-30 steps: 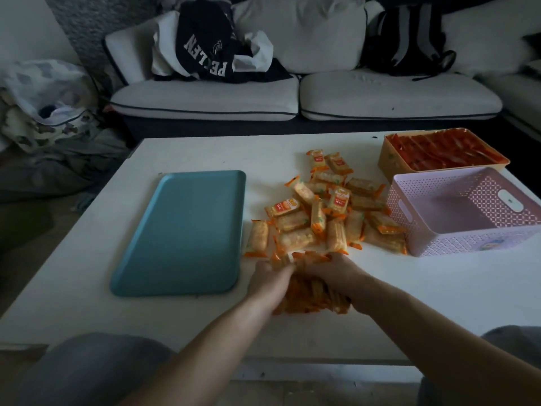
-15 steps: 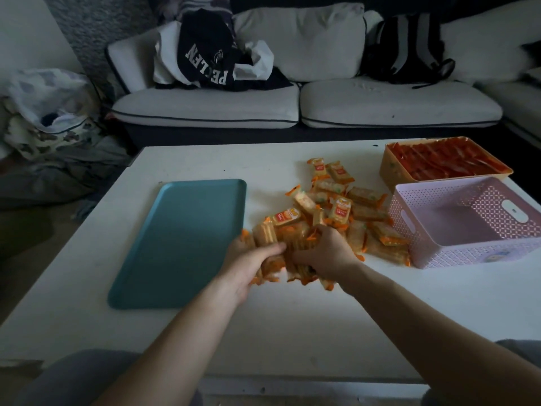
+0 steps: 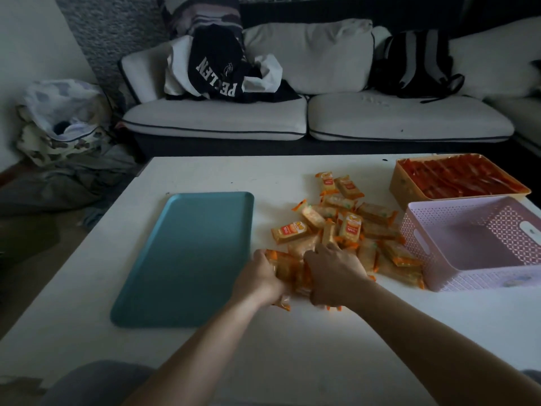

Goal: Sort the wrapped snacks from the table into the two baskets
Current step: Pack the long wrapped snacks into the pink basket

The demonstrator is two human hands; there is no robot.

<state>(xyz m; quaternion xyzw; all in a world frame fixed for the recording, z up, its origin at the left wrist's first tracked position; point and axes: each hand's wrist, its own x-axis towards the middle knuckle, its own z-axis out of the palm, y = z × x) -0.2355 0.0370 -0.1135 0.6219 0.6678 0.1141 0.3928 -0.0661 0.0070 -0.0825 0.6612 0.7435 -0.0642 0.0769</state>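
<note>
Pink basket (image 3: 468, 276) cut off right; right hand (image 3: 332, 273) fingertips buried in snacks (image 3: 347, 228)

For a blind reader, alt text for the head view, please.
The left hand and right hand clutch wrapped snacks from a pile on a white table, between a teal tray and an empty pink basket; a filled orange basket stands behind.

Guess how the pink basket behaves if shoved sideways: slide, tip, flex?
Probably slides rather than tips: the pink basket is wide, low and flat-bottomed on the smooth table. Likely light: perforated plastic walls, and it looks empty. The thin walls may flex slightly under a push.
</note>
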